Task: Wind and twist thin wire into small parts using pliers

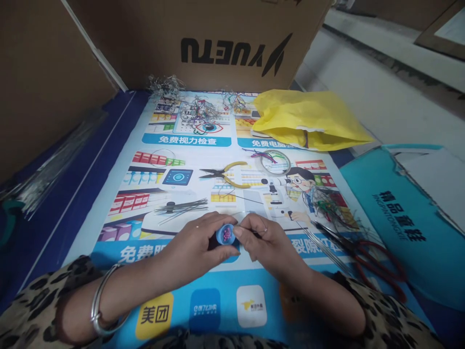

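Note:
My left hand [203, 242] is wrapped round a small blue cup [220, 236], its mouth tilted toward me. Tiny pink and purple beads [227, 234] show inside it. At the cup's right rim, my right hand [259, 237] is closed in a pinch; what lies between thumb and finger is too small to make out. Just beyond my hands are a bundle of thin straight wires [185, 206] and yellow-handled pliers [227, 175] with their jaws pointing left.
Red-handled scissors [378, 261] and loose wires [323, 247] lie at right. Behind are a clear round dish [275, 162], tangled wire pieces [199, 111] and a yellow bag [308, 116]. A cardboard box [152, 43] walls the back; a teal box [399, 213] stands right.

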The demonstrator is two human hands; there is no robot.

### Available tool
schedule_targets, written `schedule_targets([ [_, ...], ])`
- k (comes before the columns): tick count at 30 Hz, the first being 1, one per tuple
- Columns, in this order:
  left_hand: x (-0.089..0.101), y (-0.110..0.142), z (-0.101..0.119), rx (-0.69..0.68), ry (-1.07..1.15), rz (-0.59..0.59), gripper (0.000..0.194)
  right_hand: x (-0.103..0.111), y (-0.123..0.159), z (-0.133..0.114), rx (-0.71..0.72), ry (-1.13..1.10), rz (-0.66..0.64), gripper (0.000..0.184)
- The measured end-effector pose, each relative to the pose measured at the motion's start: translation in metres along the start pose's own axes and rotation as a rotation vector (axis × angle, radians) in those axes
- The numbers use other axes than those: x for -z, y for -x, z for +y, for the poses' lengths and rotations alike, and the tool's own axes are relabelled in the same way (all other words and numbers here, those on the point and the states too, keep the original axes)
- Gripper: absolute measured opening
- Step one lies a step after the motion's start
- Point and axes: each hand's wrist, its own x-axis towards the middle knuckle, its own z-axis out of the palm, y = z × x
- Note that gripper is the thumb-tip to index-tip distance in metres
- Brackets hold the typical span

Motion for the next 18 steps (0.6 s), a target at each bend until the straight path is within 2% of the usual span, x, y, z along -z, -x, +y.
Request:
schedule_targets([
  [4,0.0003,0.0009,0.0018,0.019,0.061,-0.005,0.035,0.0053,-0.0025,-0.0009,-0.153,-0.253,-0.143,0.03],
  [8,0.0008,0.0013,0.0032,0.063,0.143,-0.02,0.035,0.008,-0.0034,-0.0019,-0.22,-0.549,-0.26,0.033],
  [12,0.0012,0.003,0.0035,0.111,0.195,-0.018,0.033,0.0083,-0.004,-0.0016,-0.216,-0.781,-0.346,0.03],
  [18,0.0034,0.0056,0.0064,0.182,0.301,-0.044,0.034,0.0064,-0.0054,0.0022,-0.167,-0.868,-0.385,0.029],
])
